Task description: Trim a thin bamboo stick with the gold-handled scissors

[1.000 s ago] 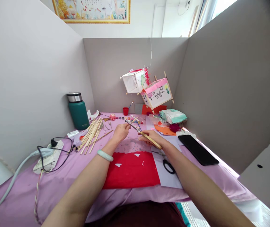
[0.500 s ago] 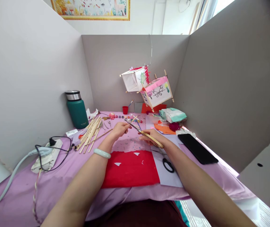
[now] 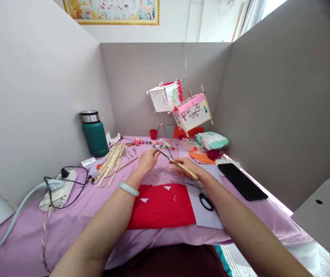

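Nearest, the red cloth (image 3: 161, 211) by the front edge of the bench (image 3: 95, 215) lies as it did half a second ago, with the same white scraps (image 3: 144, 200) on it. Beyond, the right hand (image 3: 185, 168) keeps its grip on the yellow-handled scissors (image 3: 183, 168), while the left hand (image 3: 148, 159), fingertips closed by the blade tips on something I cannot make out, has shifted only slightly, so the work seems barely further along. Towards the bench's back edge, the lanterns (image 3: 193, 113) hang unmoved.

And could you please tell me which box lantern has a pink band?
The lower-right lantern, with pink along its top; the upper-left lantern has red fringe instead.
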Motion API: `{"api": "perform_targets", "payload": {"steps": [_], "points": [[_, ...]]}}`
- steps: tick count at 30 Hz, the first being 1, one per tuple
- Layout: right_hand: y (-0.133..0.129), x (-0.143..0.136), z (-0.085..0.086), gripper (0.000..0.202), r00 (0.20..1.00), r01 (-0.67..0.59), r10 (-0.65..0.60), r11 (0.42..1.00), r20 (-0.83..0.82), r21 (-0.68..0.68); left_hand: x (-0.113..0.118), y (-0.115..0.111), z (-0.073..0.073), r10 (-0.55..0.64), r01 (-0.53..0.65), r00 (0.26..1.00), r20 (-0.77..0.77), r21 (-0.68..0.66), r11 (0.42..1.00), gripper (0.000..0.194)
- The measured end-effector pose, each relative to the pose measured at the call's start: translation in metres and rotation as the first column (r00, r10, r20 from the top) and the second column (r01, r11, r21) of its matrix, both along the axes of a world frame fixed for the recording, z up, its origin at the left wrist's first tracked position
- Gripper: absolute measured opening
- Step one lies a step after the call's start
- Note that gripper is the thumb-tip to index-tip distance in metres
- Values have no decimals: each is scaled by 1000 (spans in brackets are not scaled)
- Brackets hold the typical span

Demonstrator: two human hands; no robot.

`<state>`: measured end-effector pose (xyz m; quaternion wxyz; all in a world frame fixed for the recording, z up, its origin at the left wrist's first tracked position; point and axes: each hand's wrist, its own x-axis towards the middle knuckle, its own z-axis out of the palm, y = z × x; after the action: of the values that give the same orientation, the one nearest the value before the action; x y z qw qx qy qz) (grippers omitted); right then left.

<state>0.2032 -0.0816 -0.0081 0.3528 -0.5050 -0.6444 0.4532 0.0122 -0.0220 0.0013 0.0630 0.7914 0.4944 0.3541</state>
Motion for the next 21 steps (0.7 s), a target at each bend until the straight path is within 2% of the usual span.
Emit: {"api": "perform_targets", "payload": {"steps": [4,8,10,13,15,17,19,21], "points": [[1,1,-2,42,1000,2,-2,1000,24,14,0,1,3,-21,23,1000,22,-63,998,31],[1,2,-1,43,999,-7,7,1000,42,2,-3,3,7,-76,111,985,153,-232,966,29],[0,3,0,44,999,-28,28,1000,33,-3,-6,3,8,-104,198,956,272,-345,917,27],[-1,4,0,46,999,-48,48,999,17,2,-11,3,9,-118,368,875,470,-487,792,25],[0,5,-1,47,998,-55,55,998,4,6,-14,3,9,-123,470,818,561,-531,705,25],[1,5,-2,47,998,-58,58,998,-6,-3,-16,3,10,-131,517,794,594,-545,660,26],[2,5,-3,47,999,-53,53,999,-7,-11,-15,4,10,-126,483,818,561,-551,680,28],[2,4,-3,46,999,-44,44,999,-5,-8,-12,4,9,-111,361,884,455,-511,780,29]]}}
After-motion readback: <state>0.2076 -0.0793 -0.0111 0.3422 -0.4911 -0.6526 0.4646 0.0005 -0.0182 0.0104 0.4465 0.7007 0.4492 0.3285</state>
